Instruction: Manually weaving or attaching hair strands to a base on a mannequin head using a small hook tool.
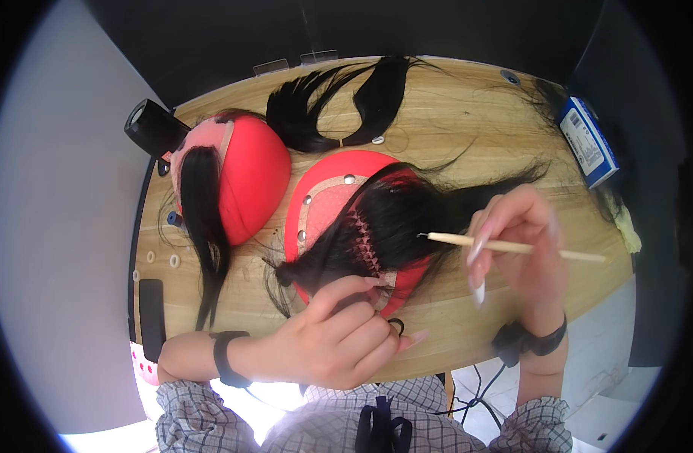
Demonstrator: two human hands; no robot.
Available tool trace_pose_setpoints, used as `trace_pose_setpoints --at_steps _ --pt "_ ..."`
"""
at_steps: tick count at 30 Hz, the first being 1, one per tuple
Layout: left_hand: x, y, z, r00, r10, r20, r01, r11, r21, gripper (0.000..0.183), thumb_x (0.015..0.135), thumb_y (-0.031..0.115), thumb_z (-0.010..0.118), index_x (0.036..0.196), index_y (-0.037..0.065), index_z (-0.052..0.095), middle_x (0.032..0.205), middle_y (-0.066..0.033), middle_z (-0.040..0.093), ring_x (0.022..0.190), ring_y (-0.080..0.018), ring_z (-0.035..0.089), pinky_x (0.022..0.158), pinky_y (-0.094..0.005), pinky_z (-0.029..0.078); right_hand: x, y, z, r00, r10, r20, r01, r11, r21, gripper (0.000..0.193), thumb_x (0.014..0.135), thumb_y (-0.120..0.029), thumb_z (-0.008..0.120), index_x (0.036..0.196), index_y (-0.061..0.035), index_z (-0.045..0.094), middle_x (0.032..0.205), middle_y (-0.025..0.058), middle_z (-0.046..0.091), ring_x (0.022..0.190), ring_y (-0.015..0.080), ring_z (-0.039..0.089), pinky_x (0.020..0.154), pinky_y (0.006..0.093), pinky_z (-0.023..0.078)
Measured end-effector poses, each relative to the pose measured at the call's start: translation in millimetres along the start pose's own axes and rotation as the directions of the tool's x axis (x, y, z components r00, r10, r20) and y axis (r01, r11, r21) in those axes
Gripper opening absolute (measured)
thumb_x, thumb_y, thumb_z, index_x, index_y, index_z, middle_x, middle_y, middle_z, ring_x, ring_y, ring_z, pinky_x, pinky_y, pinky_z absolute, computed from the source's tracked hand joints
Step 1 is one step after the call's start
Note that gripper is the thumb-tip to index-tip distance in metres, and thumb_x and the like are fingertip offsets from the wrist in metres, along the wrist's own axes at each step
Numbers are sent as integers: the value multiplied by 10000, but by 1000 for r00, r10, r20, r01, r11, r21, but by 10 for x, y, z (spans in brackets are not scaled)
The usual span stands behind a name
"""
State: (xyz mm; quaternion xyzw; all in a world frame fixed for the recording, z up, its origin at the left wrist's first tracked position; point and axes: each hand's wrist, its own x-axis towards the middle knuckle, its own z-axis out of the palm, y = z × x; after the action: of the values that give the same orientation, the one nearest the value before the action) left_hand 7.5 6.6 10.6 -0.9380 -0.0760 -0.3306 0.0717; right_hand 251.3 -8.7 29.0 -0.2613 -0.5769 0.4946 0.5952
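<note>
A red dome-shaped head form stands before me, wearing a mesh wig cap pinned along its tan edge. Long black hair covers the cap's right side, with a row of pink mesh showing at the parting. My left hand is closed at the near edge of the cap, thumb and index finger pressed together. Something dark shows under its fingers, and a small black loop sticks out beside them. In my right hand is a hook needle with a pale wooden handle, its metal tip above the hair.
A second red head form with a part-haired cap stands at left, beside a black cylinder. Loose black hair lies at the back. A blue-and-white box is at right, a dark phone-like slab at the left edge.
</note>
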Motion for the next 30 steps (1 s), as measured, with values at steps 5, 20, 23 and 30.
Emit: trace_pose_setpoints --at_steps 5,20,23,30 --pt "16 -3 -1 1000 8 -28 -7 1000 28 238 743 173 804 701 63 597 631 2 483 608 -143 510 760 -324 472 -6 -22 126 995 98 14 -98 995 -26 90 870 -79 684 858 10 684 839 96 643 708 166 606 628 276 466" --pt "17 33 24 996 -41 -83 40 999 -17 303 788 167 762 647 72 511 630 -4 378 585 -129 449 913 -395 515 -49 148 127 995 -3 100 6 1000 -23 181 963 -69 568 1010 92 636 920 141 592 729 146 605 664 268 496" --pt "18 27 38 996 -46 -72 46 999 -3 293 788 160 760 648 73 517 627 -5 378 587 -129 450 914 -389 512 -48 159 127 995 -10 103 12 1000 -14 188 963 -73 567 1010 95 636 920 144 593 729 146 603 661 267 495" --pt "36 13 8 996 -51 -72 51 999 2 276 788 154 754 654 68 529 629 -8 382 593 -133 456 916 -397 509 -45 179 109 991 -40 128 46 998 -46 195 965 -77 564 1008 99 636 921 145 597 730 142 597 653 258 489"
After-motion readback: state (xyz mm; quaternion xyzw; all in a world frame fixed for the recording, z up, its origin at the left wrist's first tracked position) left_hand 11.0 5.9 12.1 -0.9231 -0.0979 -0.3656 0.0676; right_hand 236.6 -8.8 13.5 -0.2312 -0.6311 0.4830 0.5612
